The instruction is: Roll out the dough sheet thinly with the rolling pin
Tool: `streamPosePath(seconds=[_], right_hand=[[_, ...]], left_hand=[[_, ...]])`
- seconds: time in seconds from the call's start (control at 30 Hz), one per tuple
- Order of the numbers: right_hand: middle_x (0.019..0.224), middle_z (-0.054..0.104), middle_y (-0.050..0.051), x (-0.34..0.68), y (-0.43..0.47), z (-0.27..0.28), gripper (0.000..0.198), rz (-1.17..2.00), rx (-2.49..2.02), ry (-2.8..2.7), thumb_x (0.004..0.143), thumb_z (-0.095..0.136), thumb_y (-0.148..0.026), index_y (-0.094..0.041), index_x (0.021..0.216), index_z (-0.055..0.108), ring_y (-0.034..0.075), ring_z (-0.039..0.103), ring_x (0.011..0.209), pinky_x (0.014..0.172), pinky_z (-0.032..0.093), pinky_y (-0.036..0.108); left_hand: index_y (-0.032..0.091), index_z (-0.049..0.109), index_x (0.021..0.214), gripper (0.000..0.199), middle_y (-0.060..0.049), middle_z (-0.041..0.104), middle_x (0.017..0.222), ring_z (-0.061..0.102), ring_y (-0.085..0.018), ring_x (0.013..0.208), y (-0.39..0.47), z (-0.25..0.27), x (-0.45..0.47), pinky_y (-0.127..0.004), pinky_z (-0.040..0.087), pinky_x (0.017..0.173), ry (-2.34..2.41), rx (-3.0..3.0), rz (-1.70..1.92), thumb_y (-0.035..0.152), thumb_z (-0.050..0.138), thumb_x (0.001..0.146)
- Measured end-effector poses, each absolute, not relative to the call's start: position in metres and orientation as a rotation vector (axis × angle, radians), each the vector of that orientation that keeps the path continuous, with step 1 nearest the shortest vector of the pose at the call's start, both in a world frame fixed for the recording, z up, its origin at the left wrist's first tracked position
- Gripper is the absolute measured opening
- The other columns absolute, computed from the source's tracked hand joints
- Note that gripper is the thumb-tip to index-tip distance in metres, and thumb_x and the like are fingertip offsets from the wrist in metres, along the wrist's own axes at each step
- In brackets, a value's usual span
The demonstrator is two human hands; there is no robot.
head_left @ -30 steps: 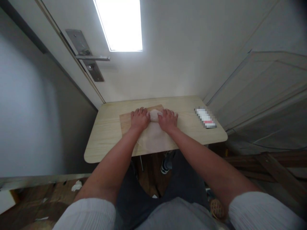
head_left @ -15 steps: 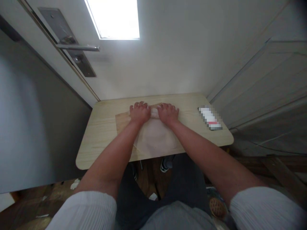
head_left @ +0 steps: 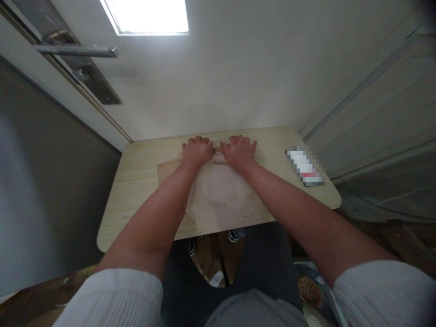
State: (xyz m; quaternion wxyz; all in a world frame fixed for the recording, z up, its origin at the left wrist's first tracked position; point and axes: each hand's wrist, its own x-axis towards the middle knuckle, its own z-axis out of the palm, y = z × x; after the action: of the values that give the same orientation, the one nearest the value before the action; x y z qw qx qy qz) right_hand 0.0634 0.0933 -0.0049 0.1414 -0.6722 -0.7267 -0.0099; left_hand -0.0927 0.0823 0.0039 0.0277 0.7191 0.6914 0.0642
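Observation:
A thin, pale pinkish piece, looking like soft cloth point(head_left: 221, 195), lies on the small wood-grain table point(head_left: 136, 200). Its near edge is wavy and reaches close to the table's front. Along its far side runs a folded or rolled band, visible between my thumbs. My left hand point(head_left: 197, 151) lies palm down on the left end of this band, fingers apart and slightly bent. On the right end rests my right hand point(head_left: 239, 151), also palm down with its fingers spread. A flat tan sheet point(head_left: 166, 171) shows left of the cloth, partly hidden by my left forearm.
A phone-like item point(head_left: 304, 167), blurred out, lies at the table's right. Behind the table is a white door with a metal handle point(head_left: 78, 51) and a bright window point(head_left: 150, 16). A grey panel point(head_left: 41, 181) borders the left; a round brown lattice-patterned item point(head_left: 309, 290) sits low right.
Both hands have slid slightly toward the table's far edge. More of the cloth's wavy near edge shows now. The view has tilted and shifted a little.

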Motion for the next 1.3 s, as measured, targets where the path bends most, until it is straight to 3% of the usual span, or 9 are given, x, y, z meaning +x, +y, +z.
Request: streamPosePath(seconds=[0.2,0.53,0.8,1.3], right_hand=[[0.128,0.06,0.022,0.063,0.104,-0.003,0.062,-0.031,-1.952,-2.12,0.098,0.03,-0.058,-0.012,0.126,0.061,0.038,0.052,0.119,0.105,0.025,0.064],[0.124,0.061,0.023,0.062,0.123,0.001,0.062,0.03,-1.978,-2.148,0.101,0.028,-0.055,-0.009,0.126,0.06,0.036,0.054,0.117,0.099,0.037,0.055],[0.122,0.062,0.023,0.062,0.134,-0.003,0.059,0.05,-1.955,-2.12,0.1,0.032,-0.055,-0.009,0.124,0.061,0.036,0.056,0.115,0.095,0.04,0.051],[0.137,0.056,0.018,0.065,0.056,-0.008,0.053,0.034,-1.917,-2.084,0.099,0.034,-0.048,-0.017,0.135,0.056,0.037,0.048,0.125,0.104,0.031,0.059]], left_hand=[[0.027,0.058,0.132,0.046,-0.015,0.057,0.136,0.049,-0.038,0.123,0.095,0.0,-0.093,-0.061,0.041,0.096,2.15,2.187,0.264,0.04,0.031,0.098],[0.02,0.065,0.12,0.05,-0.018,0.061,0.127,0.052,-0.036,0.119,0.113,-0.002,-0.09,-0.057,0.044,0.095,2.226,2.158,0.27,0.039,0.025,0.099],[0.018,0.064,0.122,0.052,-0.018,0.06,0.128,0.052,-0.035,0.119,0.119,-0.001,-0.09,-0.053,0.043,0.096,2.228,2.165,0.257,0.04,0.022,0.1],[0.028,0.052,0.139,0.049,-0.008,0.05,0.149,0.044,-0.032,0.131,0.042,-0.003,-0.09,-0.055,0.034,0.105,2.252,2.205,0.383,0.043,0.026,0.1]])
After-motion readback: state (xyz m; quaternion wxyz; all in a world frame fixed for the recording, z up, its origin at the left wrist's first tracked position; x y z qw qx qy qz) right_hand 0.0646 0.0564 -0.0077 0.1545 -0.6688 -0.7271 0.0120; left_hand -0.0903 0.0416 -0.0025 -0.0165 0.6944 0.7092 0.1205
